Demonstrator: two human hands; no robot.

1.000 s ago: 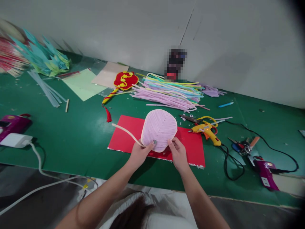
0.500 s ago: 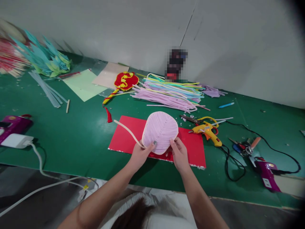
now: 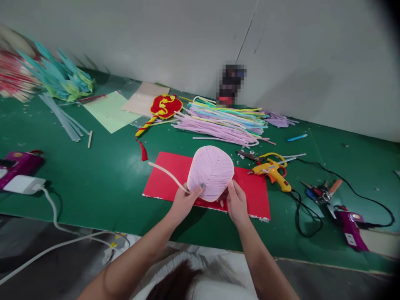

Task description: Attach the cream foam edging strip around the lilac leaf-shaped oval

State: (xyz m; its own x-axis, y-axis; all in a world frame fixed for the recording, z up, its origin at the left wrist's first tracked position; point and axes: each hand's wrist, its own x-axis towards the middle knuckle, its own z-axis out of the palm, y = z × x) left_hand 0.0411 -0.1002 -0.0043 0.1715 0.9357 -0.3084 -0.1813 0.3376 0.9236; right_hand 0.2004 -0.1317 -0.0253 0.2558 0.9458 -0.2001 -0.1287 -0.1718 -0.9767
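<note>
A pink leaf-shaped fan face point(image 3: 211, 171), covered in ribbed pink strips, is held just above a red sheet point(image 3: 162, 179) on the green table. My left hand point(image 3: 184, 201) pinches its lower left edge with the thumb on top. A cream strip point(image 3: 164, 173) trails out to the left from that grip. My right hand point(image 3: 236, 202) grips the lower right edge of the fan face, fingers curled under it.
A yellow glue gun point(image 3: 271, 171) and scissors point(image 3: 250, 156) lie right of the red sheet. A pile of pastel strips point(image 3: 223, 121) and a red-and-yellow fan point(image 3: 165, 105) sit behind. Purple tools point(image 3: 348, 223) with cables are at right; a white adapter point(image 3: 21, 184) at left.
The fan face has turned slightly and settled a little lower and rightward in both hands. The right hand's fingers have shifted along its edge.
</note>
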